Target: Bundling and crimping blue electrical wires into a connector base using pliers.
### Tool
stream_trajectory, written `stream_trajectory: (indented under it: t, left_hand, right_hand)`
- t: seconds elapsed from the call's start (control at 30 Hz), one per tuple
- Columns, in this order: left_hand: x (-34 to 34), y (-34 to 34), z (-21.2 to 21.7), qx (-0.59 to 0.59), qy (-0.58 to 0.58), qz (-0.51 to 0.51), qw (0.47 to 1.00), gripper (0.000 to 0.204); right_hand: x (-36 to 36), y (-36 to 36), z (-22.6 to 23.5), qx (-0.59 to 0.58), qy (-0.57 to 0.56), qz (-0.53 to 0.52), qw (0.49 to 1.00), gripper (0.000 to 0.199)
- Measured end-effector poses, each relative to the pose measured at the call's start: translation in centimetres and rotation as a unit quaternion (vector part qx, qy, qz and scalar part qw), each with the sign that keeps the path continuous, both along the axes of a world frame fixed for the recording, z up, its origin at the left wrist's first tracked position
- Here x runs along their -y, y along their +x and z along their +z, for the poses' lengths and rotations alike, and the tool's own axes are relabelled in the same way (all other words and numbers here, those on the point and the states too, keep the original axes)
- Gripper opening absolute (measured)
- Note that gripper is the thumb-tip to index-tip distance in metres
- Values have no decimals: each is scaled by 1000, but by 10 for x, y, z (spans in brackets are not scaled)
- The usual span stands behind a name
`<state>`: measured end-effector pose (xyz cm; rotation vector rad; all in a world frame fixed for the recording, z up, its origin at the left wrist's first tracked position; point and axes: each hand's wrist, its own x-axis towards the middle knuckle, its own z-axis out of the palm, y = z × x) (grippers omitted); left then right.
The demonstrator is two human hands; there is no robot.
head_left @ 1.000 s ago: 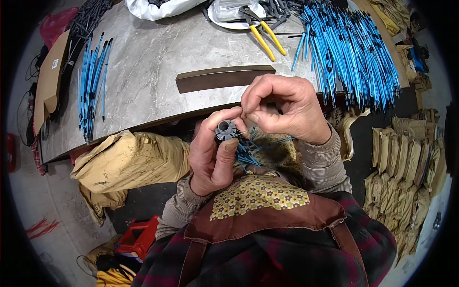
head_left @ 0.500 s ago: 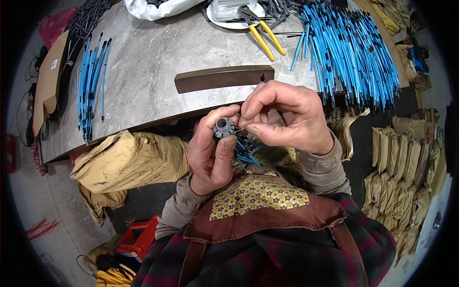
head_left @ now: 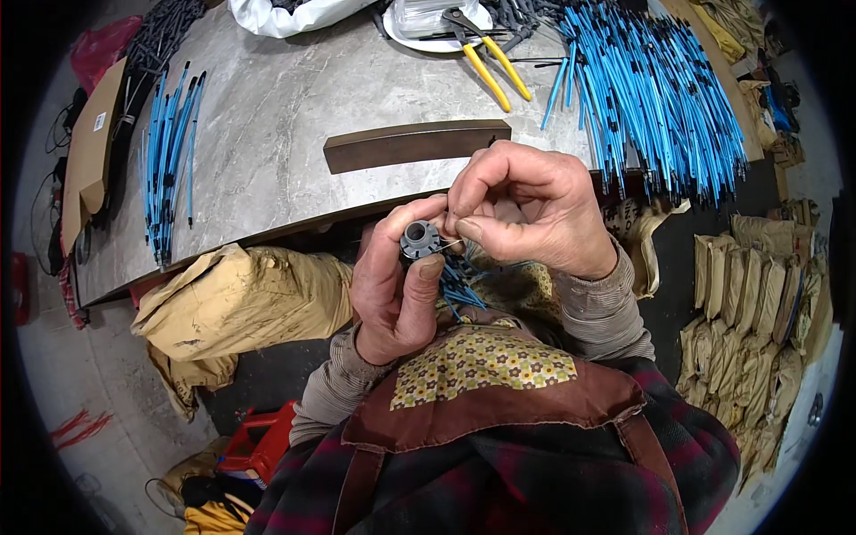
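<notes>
Between the thumb and fingers of my left hand (head_left: pixel 390 290) is a round grey slotted plastic part (head_left: pixel 419 237) with a hole in its raised centre. Close at its right, my right hand (head_left: pixel 542 212) has thumb and forefinger pinched on a thin light-coloured wire (head_left: pixel 451 244). One end of the wire reaches the part's slotted edge; whether it sits in a slot is too small to tell. Several thin blue strands (head_left: pixel 460 291) hang below the part, partly hidden by my hands. A small dark tip shows above my right knuckles.
On the grey table (head_left: pixel 267 116) lie a dark brown bar (head_left: pixel 415 143), yellow-handled pliers (head_left: pixel 489 67), a large pile of blue rods (head_left: pixel 655 102) and a smaller bundle (head_left: pixel 169 165). A paper sack (head_left: pixel 245 294) stands left, a red stool (head_left: pixel 254 450) below, stacked brown packets (head_left: pixel 744 312) right.
The grey part has tilted slightly in my left hand. My right hand has shifted a little to the left and up, with the wire still pinched near the part's edge.
</notes>
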<state>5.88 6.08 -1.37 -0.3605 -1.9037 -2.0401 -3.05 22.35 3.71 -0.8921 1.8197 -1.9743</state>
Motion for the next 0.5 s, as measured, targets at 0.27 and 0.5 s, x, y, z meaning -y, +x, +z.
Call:
stream_trajectory:
  t: [0.27,0.5]
  left_hand:
    - [0,-2,1,-7,-34,12,999,43]
    - [1,1,0,-5,-43,2,999,43]
  right_hand:
    - [1,-3,2,181,-27,5,983,20]
    - [-1,-16,14,181,24,59,981,21]
